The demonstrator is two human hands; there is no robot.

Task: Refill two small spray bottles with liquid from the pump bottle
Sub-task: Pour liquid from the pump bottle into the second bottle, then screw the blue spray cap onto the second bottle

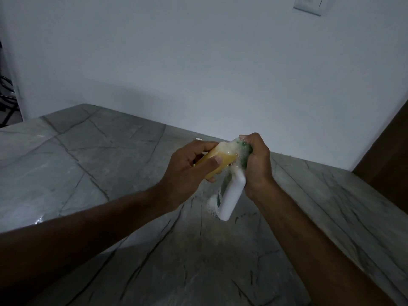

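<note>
**Transfer in progress, foam escaping at the join**

Nearest you, the grey veined countertop [198,261] is bare except for a patch of foam [211,205] lying beside the base of the pump bottle [233,195]. That white bottle is tilted, its lower end close to or touching the counter; contact cannot be confirmed.

Your right hand [257,164] is closed tight over the bottle's green pump top [245,151], which is mostly hidden by your fingers. Your left hand [187,171] is wrapped around a small amber spray bottle [223,157], held nearly on its side with its mouth pressed against the pump outlet. Suds cover the join, so the opening itself cannot be seen. The second spray bottle is not in view.

Risks, as judged from this position:
- More liquid may be lost, since the small mouth is steeply tipped and obscured.
- Wet, soapy surfaces could let either bottle slip in your grip.
- Foam could spread across the counter.

Beyond the hands, the far counter and white wall [198,62] show nothing relevant.
</note>
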